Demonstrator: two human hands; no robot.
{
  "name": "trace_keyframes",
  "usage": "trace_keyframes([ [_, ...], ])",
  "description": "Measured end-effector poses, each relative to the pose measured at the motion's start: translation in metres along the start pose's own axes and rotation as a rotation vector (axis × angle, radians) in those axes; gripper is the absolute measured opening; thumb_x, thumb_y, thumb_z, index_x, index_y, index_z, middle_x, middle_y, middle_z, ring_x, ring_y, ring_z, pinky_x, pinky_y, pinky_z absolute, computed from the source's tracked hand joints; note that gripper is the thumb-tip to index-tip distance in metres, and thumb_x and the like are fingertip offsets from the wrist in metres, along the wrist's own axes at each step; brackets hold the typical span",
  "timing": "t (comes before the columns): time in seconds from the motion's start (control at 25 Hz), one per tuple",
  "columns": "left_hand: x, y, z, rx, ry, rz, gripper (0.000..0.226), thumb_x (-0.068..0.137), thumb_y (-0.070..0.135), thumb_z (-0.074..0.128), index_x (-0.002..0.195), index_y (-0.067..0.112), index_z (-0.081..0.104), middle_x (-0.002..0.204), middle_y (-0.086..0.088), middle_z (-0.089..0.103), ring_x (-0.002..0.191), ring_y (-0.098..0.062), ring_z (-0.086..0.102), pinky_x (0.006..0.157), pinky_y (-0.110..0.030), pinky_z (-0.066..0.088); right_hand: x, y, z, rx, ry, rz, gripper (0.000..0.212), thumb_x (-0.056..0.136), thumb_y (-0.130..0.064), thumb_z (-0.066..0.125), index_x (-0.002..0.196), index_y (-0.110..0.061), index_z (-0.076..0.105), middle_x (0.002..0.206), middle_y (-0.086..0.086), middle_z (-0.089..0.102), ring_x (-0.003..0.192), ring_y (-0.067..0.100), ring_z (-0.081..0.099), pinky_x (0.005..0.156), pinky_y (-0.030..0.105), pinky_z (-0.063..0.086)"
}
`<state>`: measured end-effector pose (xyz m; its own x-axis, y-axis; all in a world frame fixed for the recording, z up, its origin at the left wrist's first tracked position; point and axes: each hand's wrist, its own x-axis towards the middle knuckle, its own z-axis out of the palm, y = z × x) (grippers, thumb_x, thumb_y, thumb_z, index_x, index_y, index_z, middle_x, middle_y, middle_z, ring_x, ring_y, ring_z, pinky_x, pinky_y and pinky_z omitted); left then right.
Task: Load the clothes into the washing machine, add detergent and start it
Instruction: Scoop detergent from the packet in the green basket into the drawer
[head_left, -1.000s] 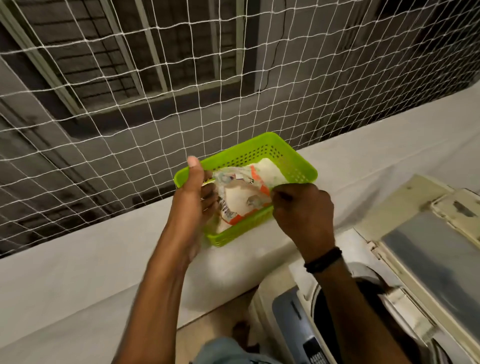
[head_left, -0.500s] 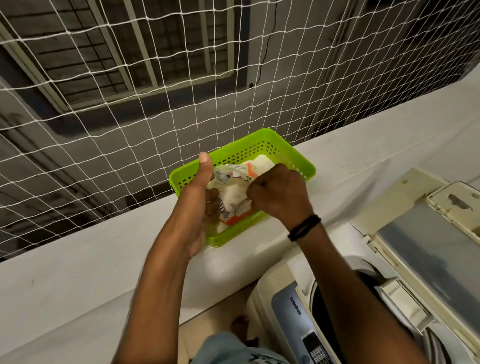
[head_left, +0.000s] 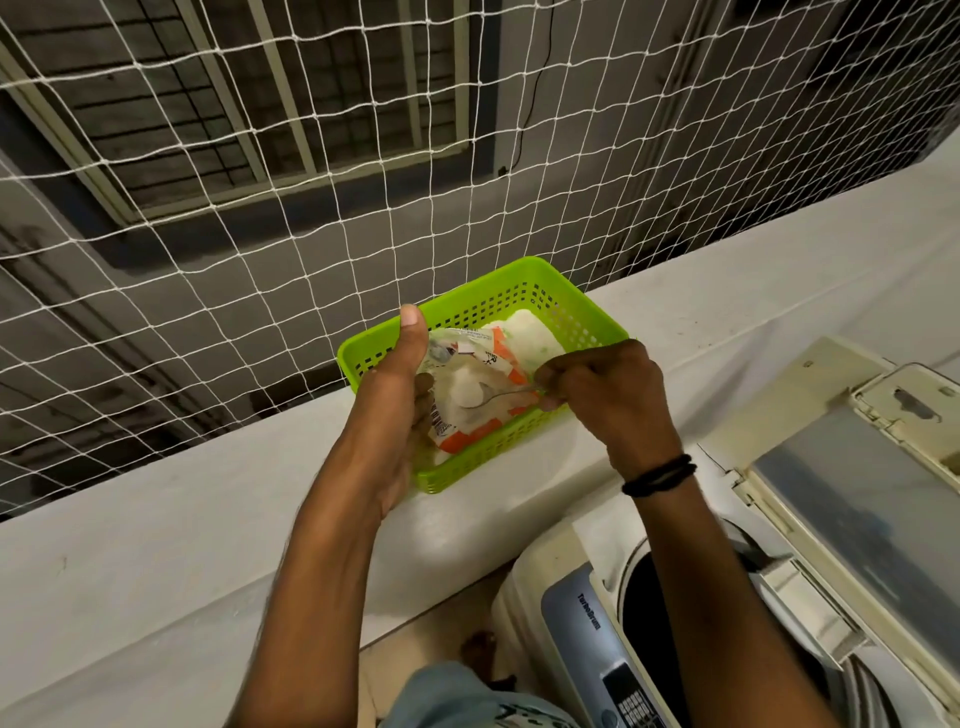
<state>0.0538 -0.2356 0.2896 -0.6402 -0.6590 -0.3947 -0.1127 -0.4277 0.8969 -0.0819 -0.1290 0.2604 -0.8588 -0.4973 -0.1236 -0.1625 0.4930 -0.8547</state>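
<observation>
- Our left hand (head_left: 400, 410) clamps the detergent bag (head_left: 470, 387) open inside the basket (head_left: 582, 317).
- Our right hand (head_left: 597, 389) pinches a spoon (head_left: 493, 399), its bowl pointing left into the bag.
- The washer (head_left: 639, 623) opening lies down-right, nearer the right hand.

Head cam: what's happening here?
A person is scooping detergent. The left hand holds open a detergent packet in a green basket on the ledge; the right hand holds a spoon with powder on it. The washing machine below stands with its lid up.
</observation>
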Motion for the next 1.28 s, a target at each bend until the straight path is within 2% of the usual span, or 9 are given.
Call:
trace_keyframes([
  [0.08,0.000,0.000,0.001,0.017,-0.010,-0.003,0.048,0.097,0.059,0.031,0.076,0.027,0.059,0.047,0.013,0.066,0.043,0.002,0.064,0.036,-0.011,0.044,-0.002,0.007,-0.007,0.086,-0.024,0.016,0.016,0.074,-0.019,0.064,0.069,-0.020,0.079,0.060,0.001,0.073,0.050,0.001,0.054,0.060,0.027,0.042],
  [0.24,-0.001,-0.001,0.002,0.047,-0.008,0.014,0.047,0.097,0.059,0.032,0.077,0.027,0.060,0.049,0.015,0.067,0.045,0.003,0.064,0.042,-0.013,0.048,-0.001,0.015,-0.014,0.199,-0.021,0.086,0.017,0.076,-0.011,0.065,0.071,-0.018,0.079,0.062,0.006,0.073,0.039,0.002,0.043,0.049,0.020,0.032],
  [0.4,0.005,-0.008,-0.001,0.146,0.092,0.119,0.043,0.093,0.063,0.041,0.081,0.033,0.069,0.075,0.020,0.074,0.078,0.002,0.071,0.090,-0.034,0.052,-0.004,0.020,-0.019,0.300,-0.044,0.111,0.018,0.078,-0.006,0.065,0.073,-0.016,0.079,0.063,0.010,0.072,0.037,0.006,0.034,0.040,0.018,0.028],
  [0.48,0.006,-0.010,-0.001,0.190,0.136,0.177,0.036,0.092,0.062,0.045,0.077,0.045,0.073,0.080,0.026,0.072,0.090,0.003,0.066,0.101,-0.039,0.047,-0.008,0.021,-0.025,0.361,-0.057,0.115,0.017,0.078,-0.004,0.065,0.077,-0.013,0.079,0.063,0.013,0.071,0.038,0.006,0.034,0.040,0.018,0.027],
  [0.64,-0.006,-0.006,0.011,0.191,0.116,0.276,0.033,0.090,0.059,0.047,0.081,0.040,0.072,0.079,0.028,0.072,0.083,0.013,0.066,0.090,-0.027,0.050,-0.022,0.024,-0.044,0.470,-0.053,0.122,0.017,0.080,0.000,0.064,0.084,-0.007,0.079,0.064,0.017,0.070,0.046,0.013,0.028,0.043,0.021,0.023],
  [0.72,-0.012,-0.008,0.019,0.155,0.090,0.316,0.035,0.080,0.063,0.049,0.091,0.036,0.069,0.087,0.024,0.073,0.094,0.008,0.067,0.092,-0.025,0.051,-0.030,0.028,-0.057,0.506,-0.039,0.125,0.016,0.080,-0.001,0.065,0.085,-0.006,0.079,0.065,0.018,0.070,0.051,0.016,0.025,0.045,0.022,0.021],
  [0.84,-0.023,-0.012,0.039,0.117,0.036,0.378,0.035,0.080,0.059,0.051,0.089,0.031,0.070,0.084,0.021,0.073,0.089,0.005,0.067,0.080,-0.017,0.052,-0.045,0.040,-0.080,0.547,0.024,0.138,0.015,0.082,-0.002,0.066,0.083,-0.007,0.079,0.066,0.018,0.070,0.055,0.017,0.024,0.047,0.025,0.019],
  [1.04,-0.021,-0.041,0.083,0.146,-0.114,0.347,0.057,0.074,0.068,0.057,0.111,0.027,0.070,0.108,0.008,0.073,0.110,-0.009,0.066,0.092,-0.028,0.051,-0.074,0.081,-0.121,0.573,0.206,0.155,0.012,0.084,-0.005,0.067,0.083,-0.008,0.079,0.067,0.016,0.071,0.051,0.013,0.033,0.045,0.022,0.027],
  [1.28,-0.014,-0.098,0.162,0.182,-0.416,0.170,0.035,0.084,0.055,0.058,0.100,0.029,0.073,0.109,0.001,0.073,0.108,-0.014,0.068,0.091,-0.030,0.053,-0.111,0.164,-0.167,0.567,0.518,0.275,0.011,0.083,-0.002,0.068,0.081,-0.005,0.078,0.065,0.016,0.069,0.042,0.009,0.039,0.044,0.021,0.027],
])
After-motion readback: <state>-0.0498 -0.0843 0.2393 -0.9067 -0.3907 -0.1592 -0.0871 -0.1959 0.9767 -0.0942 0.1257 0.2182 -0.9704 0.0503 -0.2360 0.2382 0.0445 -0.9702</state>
